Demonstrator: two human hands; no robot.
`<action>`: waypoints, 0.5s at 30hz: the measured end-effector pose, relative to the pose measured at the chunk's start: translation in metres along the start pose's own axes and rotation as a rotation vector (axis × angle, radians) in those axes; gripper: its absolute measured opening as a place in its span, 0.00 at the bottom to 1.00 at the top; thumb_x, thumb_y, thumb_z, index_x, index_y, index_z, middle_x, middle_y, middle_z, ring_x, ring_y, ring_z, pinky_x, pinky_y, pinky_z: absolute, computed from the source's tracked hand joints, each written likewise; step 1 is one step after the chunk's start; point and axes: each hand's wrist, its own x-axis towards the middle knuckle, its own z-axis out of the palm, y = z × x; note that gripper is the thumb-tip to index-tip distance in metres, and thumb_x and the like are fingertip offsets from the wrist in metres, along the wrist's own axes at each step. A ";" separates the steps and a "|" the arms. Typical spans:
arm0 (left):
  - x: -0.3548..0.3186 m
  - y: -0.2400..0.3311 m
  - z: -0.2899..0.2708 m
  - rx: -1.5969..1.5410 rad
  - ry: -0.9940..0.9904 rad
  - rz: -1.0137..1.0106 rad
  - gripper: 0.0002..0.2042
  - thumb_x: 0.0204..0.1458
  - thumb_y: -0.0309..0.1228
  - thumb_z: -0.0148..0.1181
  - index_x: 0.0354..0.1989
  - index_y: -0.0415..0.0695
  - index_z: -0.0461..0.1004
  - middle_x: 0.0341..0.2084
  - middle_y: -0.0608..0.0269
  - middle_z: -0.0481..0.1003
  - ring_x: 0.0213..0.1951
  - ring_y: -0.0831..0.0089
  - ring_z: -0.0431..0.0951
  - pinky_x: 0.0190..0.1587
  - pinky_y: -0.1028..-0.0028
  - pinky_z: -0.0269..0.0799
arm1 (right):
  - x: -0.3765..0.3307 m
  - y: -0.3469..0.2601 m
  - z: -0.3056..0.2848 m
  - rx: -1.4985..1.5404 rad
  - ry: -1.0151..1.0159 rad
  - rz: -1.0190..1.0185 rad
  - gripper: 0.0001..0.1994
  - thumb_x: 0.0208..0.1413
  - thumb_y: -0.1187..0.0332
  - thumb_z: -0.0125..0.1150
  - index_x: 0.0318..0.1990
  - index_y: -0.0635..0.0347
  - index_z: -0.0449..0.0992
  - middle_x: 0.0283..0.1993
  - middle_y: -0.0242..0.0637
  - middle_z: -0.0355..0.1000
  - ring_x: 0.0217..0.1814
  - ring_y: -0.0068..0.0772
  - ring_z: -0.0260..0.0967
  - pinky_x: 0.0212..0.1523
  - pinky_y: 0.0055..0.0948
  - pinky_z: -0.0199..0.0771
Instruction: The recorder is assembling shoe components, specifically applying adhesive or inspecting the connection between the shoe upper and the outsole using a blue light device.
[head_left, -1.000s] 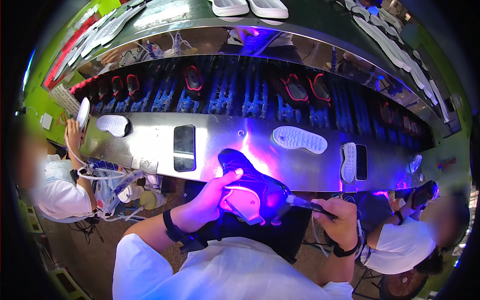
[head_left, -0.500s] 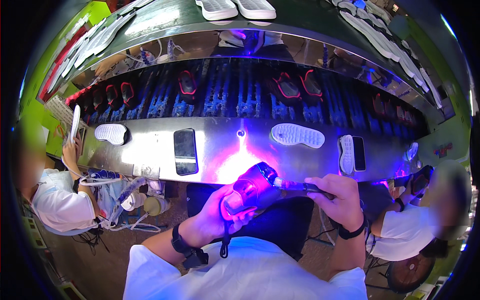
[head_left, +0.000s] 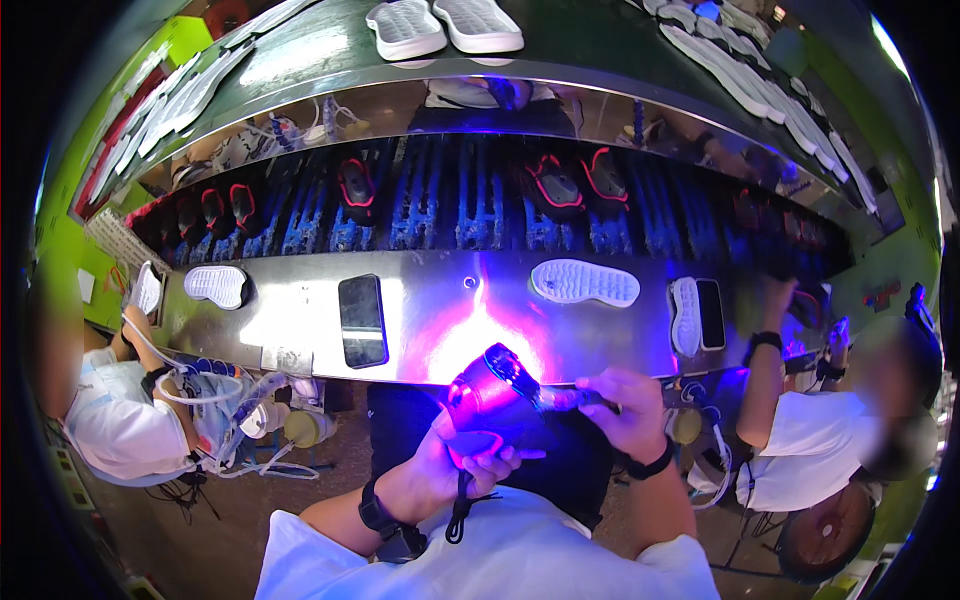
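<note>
Legible text: none. Note rows of fine dark marks on the white sheet (head_left: 118, 236) near the left end of the tabletop (head_left: 430, 283); too small to decipher. Note also a small reddish mark (head_left: 882, 295) on the green panel (head_left: 885, 262) at far right; too blurred to classify as lettering, number or emblem.
</note>
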 end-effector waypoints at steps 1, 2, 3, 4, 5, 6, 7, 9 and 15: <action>0.002 -0.003 0.008 -0.027 0.021 0.000 0.33 0.61 0.50 0.57 0.67 0.38 0.62 0.42 0.43 0.70 0.32 0.63 0.75 0.28 0.77 0.77 | -0.011 0.007 0.002 0.020 0.019 0.033 0.18 0.44 0.77 0.75 0.47 0.60 0.85 0.30 0.34 0.77 0.26 0.24 0.69 0.29 0.25 0.68; 0.005 -0.011 0.015 0.001 -0.002 0.026 0.33 0.61 0.50 0.57 0.67 0.38 0.62 0.42 0.43 0.70 0.32 0.63 0.75 0.28 0.77 0.77 | -0.025 0.008 0.000 0.029 0.007 -0.008 0.18 0.44 0.77 0.75 0.47 0.60 0.85 0.30 0.34 0.77 0.26 0.24 0.69 0.29 0.25 0.68; 0.010 -0.006 0.019 0.168 -0.038 0.080 0.31 0.63 0.49 0.54 0.67 0.38 0.62 0.44 0.44 0.72 0.33 0.62 0.76 0.29 0.75 0.78 | -0.033 0.015 -0.001 0.054 0.012 0.033 0.18 0.45 0.77 0.74 0.47 0.60 0.85 0.30 0.34 0.77 0.26 0.24 0.69 0.29 0.25 0.69; 0.017 0.004 0.016 0.331 -0.074 0.118 0.29 0.65 0.47 0.52 0.67 0.38 0.62 0.46 0.44 0.73 0.35 0.61 0.77 0.30 0.73 0.78 | -0.038 0.020 -0.005 0.063 0.023 0.085 0.18 0.45 0.77 0.74 0.47 0.60 0.84 0.30 0.34 0.77 0.26 0.25 0.69 0.30 0.25 0.69; 0.022 0.044 -0.017 0.288 0.059 0.256 0.30 0.66 0.51 0.48 0.66 0.38 0.65 0.54 0.44 0.75 0.48 0.50 0.81 0.42 0.55 0.83 | -0.031 0.017 -0.008 -0.035 -0.007 0.075 0.17 0.48 0.76 0.72 0.48 0.61 0.84 0.30 0.36 0.78 0.25 0.27 0.70 0.31 0.26 0.71; 0.010 0.039 0.010 0.592 0.078 0.214 0.26 0.65 0.45 0.53 0.64 0.38 0.66 0.55 0.47 0.76 0.53 0.54 0.81 0.53 0.53 0.80 | -0.026 0.025 -0.010 -0.044 0.004 0.083 0.17 0.48 0.76 0.72 0.48 0.61 0.84 0.30 0.36 0.78 0.25 0.27 0.70 0.31 0.26 0.71; 0.013 0.042 0.022 0.777 0.089 0.328 0.26 0.63 0.42 0.56 0.64 0.38 0.66 0.55 0.48 0.76 0.53 0.57 0.81 0.56 0.56 0.78 | -0.017 0.037 -0.003 -0.099 0.079 0.121 0.16 0.51 0.75 0.71 0.49 0.61 0.84 0.31 0.38 0.79 0.27 0.30 0.72 0.33 0.28 0.72; 0.019 0.042 0.050 0.974 0.104 0.415 0.26 0.62 0.38 0.60 0.64 0.38 0.66 0.55 0.50 0.76 0.54 0.61 0.81 0.60 0.59 0.76 | 0.004 0.038 0.002 -0.164 0.179 0.169 0.15 0.53 0.74 0.70 0.49 0.62 0.83 0.32 0.41 0.79 0.28 0.32 0.75 0.35 0.30 0.74; 0.027 0.040 0.099 1.630 0.091 0.653 0.35 0.51 0.29 0.70 0.68 0.37 0.63 0.57 0.58 0.75 0.58 0.70 0.75 0.65 0.66 0.68 | -0.005 0.027 0.029 -0.220 0.335 -0.043 0.15 0.54 0.73 0.71 0.51 0.62 0.83 0.34 0.43 0.80 0.32 0.38 0.79 0.35 0.32 0.77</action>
